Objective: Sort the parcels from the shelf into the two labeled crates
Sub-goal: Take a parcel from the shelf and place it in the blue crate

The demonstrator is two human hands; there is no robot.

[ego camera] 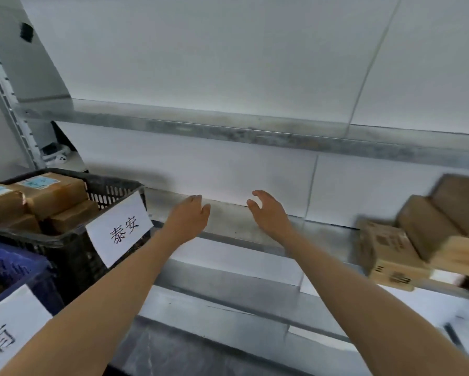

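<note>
**boxguy:** Two empty hands here, left hand [190, 217] and right hand [268, 214]. What's the smart move?

**sortmum:** I'd swing right and take one parcel by its sides with both hands, label up, so you can read it before choosing a crate. Right now both hover loose and open over a bare bit of the shelf [227, 222], touching nothing as far as I can see. The parcels [385, 248] sit stacked well off to the right. The black crate [73, 251] at left holds a few, and the blue crate [18, 267] is just beside it.
</note>
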